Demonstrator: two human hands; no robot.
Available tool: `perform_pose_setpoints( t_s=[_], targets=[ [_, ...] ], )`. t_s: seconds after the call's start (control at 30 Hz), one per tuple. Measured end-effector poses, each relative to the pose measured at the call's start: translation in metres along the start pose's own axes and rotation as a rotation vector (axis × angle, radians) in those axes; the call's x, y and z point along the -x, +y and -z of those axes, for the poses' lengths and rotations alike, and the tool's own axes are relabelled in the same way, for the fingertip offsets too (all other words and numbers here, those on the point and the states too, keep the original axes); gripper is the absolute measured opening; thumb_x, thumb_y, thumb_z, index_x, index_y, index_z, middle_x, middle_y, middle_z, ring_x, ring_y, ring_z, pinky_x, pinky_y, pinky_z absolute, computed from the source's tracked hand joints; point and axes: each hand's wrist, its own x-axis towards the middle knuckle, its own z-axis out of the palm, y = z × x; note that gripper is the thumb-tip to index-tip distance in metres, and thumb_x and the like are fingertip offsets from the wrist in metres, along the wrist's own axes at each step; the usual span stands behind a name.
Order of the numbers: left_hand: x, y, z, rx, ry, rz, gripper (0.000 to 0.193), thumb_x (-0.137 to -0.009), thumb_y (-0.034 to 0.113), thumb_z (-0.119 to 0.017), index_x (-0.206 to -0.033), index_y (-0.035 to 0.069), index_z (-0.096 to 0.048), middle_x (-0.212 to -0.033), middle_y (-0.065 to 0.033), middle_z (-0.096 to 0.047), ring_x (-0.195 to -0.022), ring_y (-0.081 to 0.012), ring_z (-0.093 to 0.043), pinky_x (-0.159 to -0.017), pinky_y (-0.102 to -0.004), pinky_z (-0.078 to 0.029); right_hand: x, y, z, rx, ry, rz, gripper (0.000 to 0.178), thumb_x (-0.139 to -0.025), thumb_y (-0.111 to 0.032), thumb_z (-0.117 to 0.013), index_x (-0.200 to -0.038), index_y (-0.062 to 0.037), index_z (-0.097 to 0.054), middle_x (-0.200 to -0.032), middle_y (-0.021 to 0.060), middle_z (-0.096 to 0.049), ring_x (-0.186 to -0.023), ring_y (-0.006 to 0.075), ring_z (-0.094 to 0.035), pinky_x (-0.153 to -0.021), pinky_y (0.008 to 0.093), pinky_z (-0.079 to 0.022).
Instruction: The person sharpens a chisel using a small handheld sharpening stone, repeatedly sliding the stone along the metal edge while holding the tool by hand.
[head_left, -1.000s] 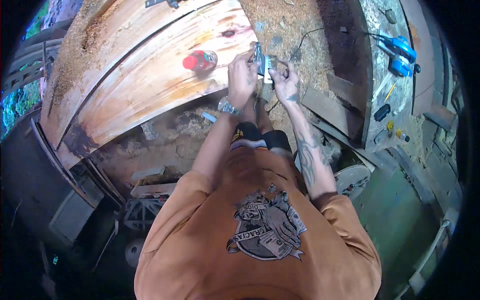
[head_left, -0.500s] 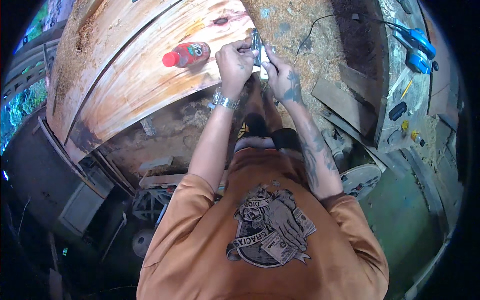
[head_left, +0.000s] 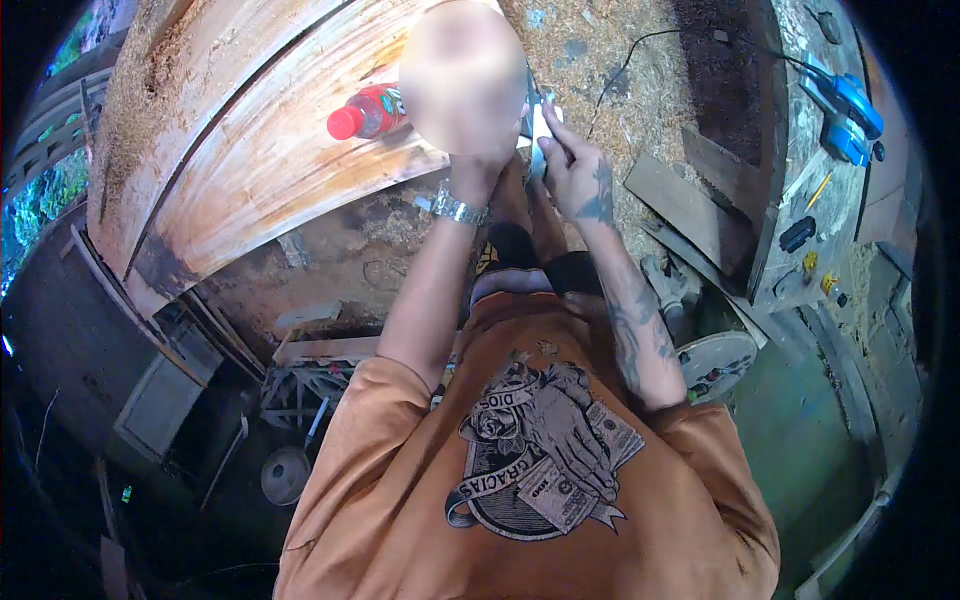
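Observation:
My right hand [head_left: 578,178] is closed, thumb and fingers pinching a slim white strip-like piece [head_left: 539,128] with a dark narrow part beside it; its exact kind cannot be made out. Close by on the left is my left hand [head_left: 482,172], with a metal-banded watch [head_left: 458,208] on the wrist. A blurred patch hides most of that hand, so its fingers and anything in them do not show. Left of it, a red bottle [head_left: 368,112] with a red cap lies on its side on a broad wooden slab [head_left: 250,180].
Sawdust covers the ground beyond my hands. On the right, a grey bench [head_left: 790,275] carries a blue corded power tool [head_left: 850,115], a yellow pencil [head_left: 818,190] and a dark oblong object [head_left: 797,235]. Loose boards [head_left: 685,205] lean beside it. A round disc [head_left: 718,364] sits near my right elbow.
My right hand has shifted slightly right and down, still holding the white piece. My left hand has moved slightly right and is now largely blurred out. The bottle stays on the slab.

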Motion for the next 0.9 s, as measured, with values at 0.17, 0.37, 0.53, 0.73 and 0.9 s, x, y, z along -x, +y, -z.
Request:
perform_pose_setpoints(
  t_s=[0.17, 0.37, 0.53, 0.73, 0.9],
  targets=[
    [0.0, 0.004, 0.001, -0.039, -0.019, -0.015, 0.023, -0.076, 0.01, -0.082, -0.094, -0.004, -0.075, -0.07, -0.0126, -0.073, -0.061, -0.015, -0.069, -0.061, -0.0307, -0.055, -0.036, -0.001, -0.006, -0.317, 0.112, 0.099, 0.042, -0.096, -0.003, -0.061, -0.137, -0.0083, -0.061, -0.127, 0.0192, -0.069, -0.107, 0.0156, -0.069, -0.09, 0.0303, -0.053],
    [-0.004, 0.007, 0.0, -0.053, -0.021, 0.022, 0.024, -0.075, 0.01, -0.083, -0.093, -0.003, -0.076, -0.071, -0.0119, -0.073, -0.062, -0.0146, -0.069, -0.061, -0.031, -0.056, -0.025, 0.007, -0.009, -0.146, 0.155, 0.161, 0.044, -0.089, -0.002, -0.066, -0.132, -0.0084, -0.065, -0.11, 0.0293, -0.068, -0.1, 0.0358, -0.072, -0.082, 0.0387, -0.056],
    [-0.005, -0.004, -0.001, -0.047, -0.004, -0.035, 0.022, -0.075, 0.01, -0.083, -0.091, -0.003, -0.075, -0.071, -0.0121, -0.073, -0.062, -0.0146, -0.069, -0.06, -0.0317, -0.055, -0.022, -0.005, 0.0, -0.148, 0.101, 0.087, 0.046, -0.089, -0.006, -0.067, -0.134, -0.016, -0.065, -0.099, 0.0288, -0.068, -0.082, 0.0351, -0.073, -0.074, 0.0388, -0.056],
    [-0.005, 0.005, -0.001, -0.061, -0.014, -0.013, 0.02, -0.075, 0.01, -0.083, -0.088, -0.002, -0.075, -0.07, -0.0122, -0.072, -0.061, -0.0159, -0.069, -0.061, -0.0315, -0.055, -0.03, -0.003, 0.002, -0.117, 0.015, -0.038, 0.044, -0.091, -0.006, -0.066, -0.134, -0.0126, -0.065, -0.088, 0.0268, -0.068, -0.072, 0.0291, -0.068, -0.069, 0.0405, -0.053],
    [-0.006, -0.003, 0.001, -0.106, -0.028, -0.043, 0.02, -0.076, 0.01, -0.083, -0.088, -0.003, -0.074, -0.071, -0.0136, -0.072, -0.061, -0.0164, -0.069, -0.06, -0.0313, -0.055, -0.005, 0.0, -0.006, -0.099, 0.114, 0.083, 0.04, -0.092, -0.004, -0.064, -0.131, -0.0103, -0.066, -0.099, 0.025, -0.071, -0.08, 0.0285, -0.071, -0.074, 0.0369, -0.055]
  ],
)
